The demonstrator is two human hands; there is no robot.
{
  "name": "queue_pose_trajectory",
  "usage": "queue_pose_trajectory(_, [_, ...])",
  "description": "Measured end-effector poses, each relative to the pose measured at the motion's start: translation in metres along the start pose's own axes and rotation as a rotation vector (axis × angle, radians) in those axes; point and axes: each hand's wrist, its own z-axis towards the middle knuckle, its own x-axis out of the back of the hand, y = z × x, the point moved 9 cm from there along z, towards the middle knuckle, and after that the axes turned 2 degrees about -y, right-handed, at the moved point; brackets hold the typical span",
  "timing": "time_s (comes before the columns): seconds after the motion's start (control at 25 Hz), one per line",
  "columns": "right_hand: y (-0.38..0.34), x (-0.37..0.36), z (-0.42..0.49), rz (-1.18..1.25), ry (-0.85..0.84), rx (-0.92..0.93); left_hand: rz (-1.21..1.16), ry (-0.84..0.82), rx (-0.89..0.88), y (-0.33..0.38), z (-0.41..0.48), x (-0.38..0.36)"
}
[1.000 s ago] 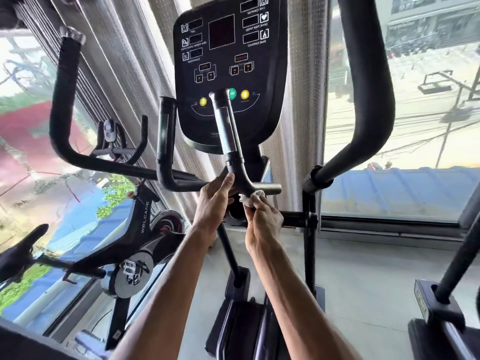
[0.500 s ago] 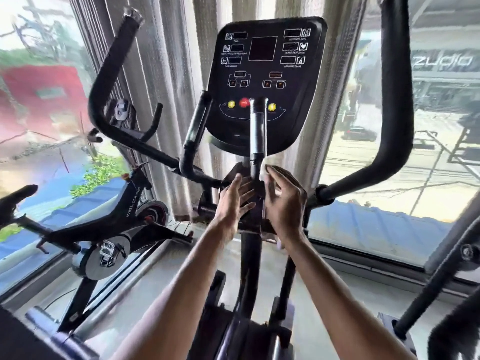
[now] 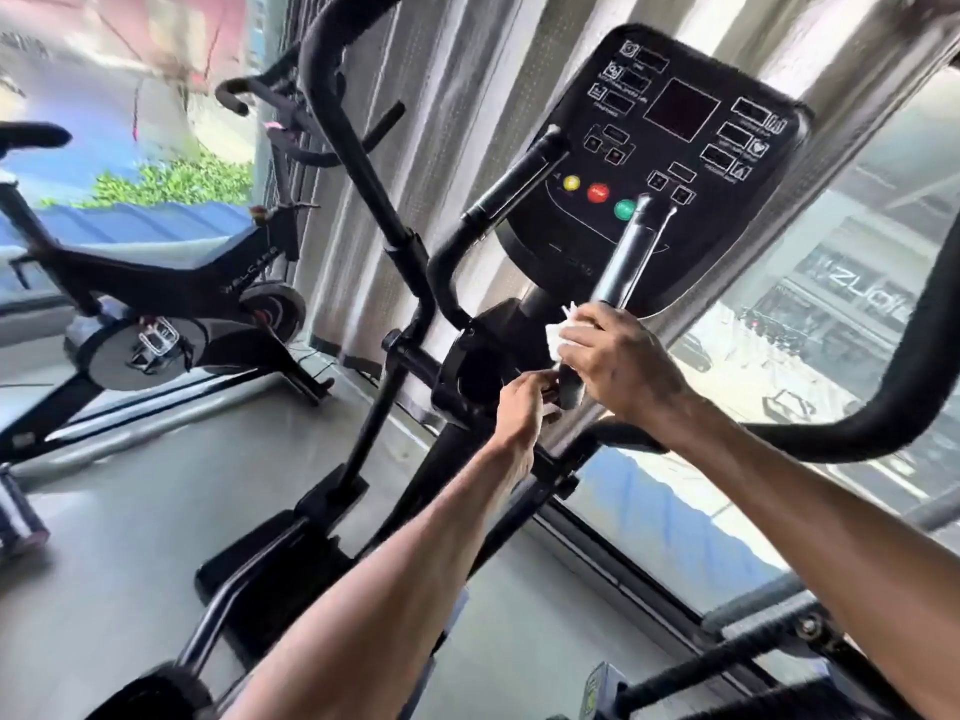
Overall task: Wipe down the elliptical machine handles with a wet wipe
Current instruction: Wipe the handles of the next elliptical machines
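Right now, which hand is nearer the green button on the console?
Right. The right hand holds the wipe on the handle below the green button; the left hand is lower, at the handle's base.

The wet wipe point(image 3: 558, 337) is seen as white against the glossy black inner handle point(image 3: 622, 262), which is streaked with silvery highlights, and the outer handles point(image 3: 335, 111) are covered in matt black. The console point(image 3: 566, 236) is finished in black and marked with thin white outlines and symbols, and a dark red display point(image 3: 680, 115), a yellow button point(image 3: 571, 182), a red button point(image 3: 598, 192) and a green button point(image 3: 624, 209) are set in it. The curtain point(image 3: 457, 122) is striped in pale grey and white vertical folds, the floor point(image 3: 156, 501) is shown in plain grey, the exercise bike point(image 3: 156, 283) is painted black, and a blue ribbed roof point(image 3: 145, 220) and green foliage point(image 3: 171, 181) are seen outside.
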Motion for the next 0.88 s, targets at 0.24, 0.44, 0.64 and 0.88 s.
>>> queue_pose_trajectory(0.24, [-0.026, -0.034, 0.007, -0.149, -0.321, 0.246, -0.167, -0.014, 0.104, -0.038, 0.022, -0.007])
queue_pose_trajectory(0.44, [-0.064, -0.087, -0.014, -0.447, -0.683, 0.321, -0.236, -0.088, 0.181, -0.06, 0.043, -0.004])
queue_pose_trajectory(0.64, [-0.071, -0.147, -0.035, -0.706, -1.055, 0.317, -0.363, -0.138, 0.284, -0.086, 0.069, -0.002])
queue_pose_trajectory(0.88, [-0.074, -0.182, -0.036, -0.879, -1.213, 0.395, -0.54, -0.068, 0.392, -0.118, 0.084, -0.006])
